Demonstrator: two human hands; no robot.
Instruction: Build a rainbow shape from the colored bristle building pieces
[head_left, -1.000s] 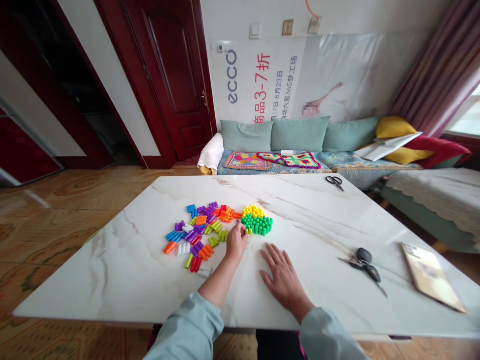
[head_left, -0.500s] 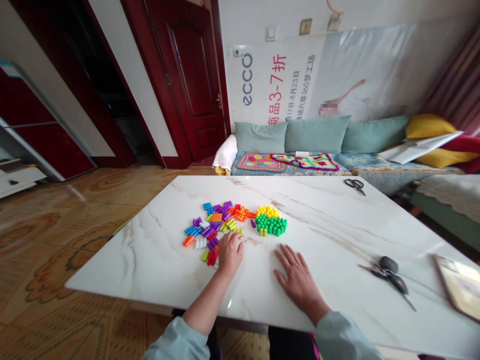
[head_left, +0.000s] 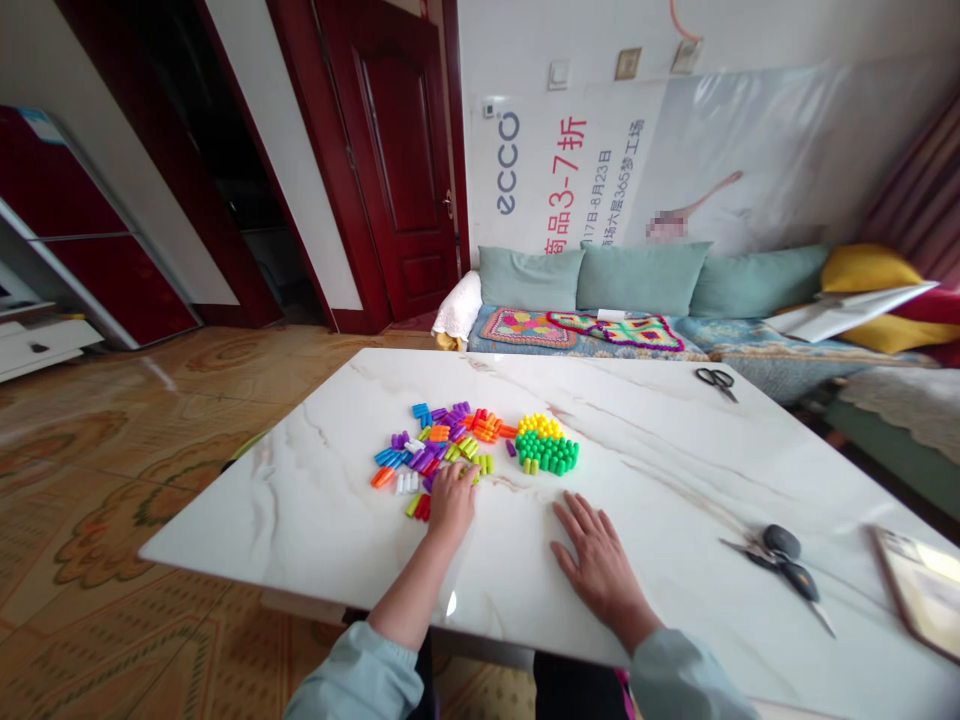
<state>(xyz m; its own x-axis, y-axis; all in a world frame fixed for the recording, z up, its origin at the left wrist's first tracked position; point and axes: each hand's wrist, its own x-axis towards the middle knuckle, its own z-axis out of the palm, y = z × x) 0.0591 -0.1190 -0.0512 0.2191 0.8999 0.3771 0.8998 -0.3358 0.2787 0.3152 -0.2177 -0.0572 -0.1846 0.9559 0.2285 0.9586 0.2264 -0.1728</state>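
Observation:
My left hand (head_left: 452, 502) reaches into the near side of a pile of small, ridged plastic blocks (head_left: 429, 455) in purple, orange, blue, red, white and yellow-green. Its thumb and fingers are bent together on a yellow-green block (head_left: 466, 474), mostly hidden by the fingertips. Just right of those fingertips lies another yellow-green block (head_left: 486, 464). My right hand (head_left: 597, 560) rests flat on the marble-patterned table, fingers stretched out and holding nothing. Beyond it, green blocks (head_left: 551, 453) and yellow blocks (head_left: 540, 426) stand upright in a tight group, with a yellow-green block (head_left: 531, 466) at the front.
Black-handled scissors (head_left: 716, 380) lie at the table's far right. Closer, a dark-handled cutting tool (head_left: 784, 565) has its pointed ends exposed. A flat framed object (head_left: 921, 580) sits at the right edge. Past the white table (head_left: 300, 540) is a sofa (head_left: 645, 330).
My left hand has shifted slightly left over the pile, and a yellow-green block now shows more fully beside its fingertips. My right hand stays flat in place. The view has turned a little.

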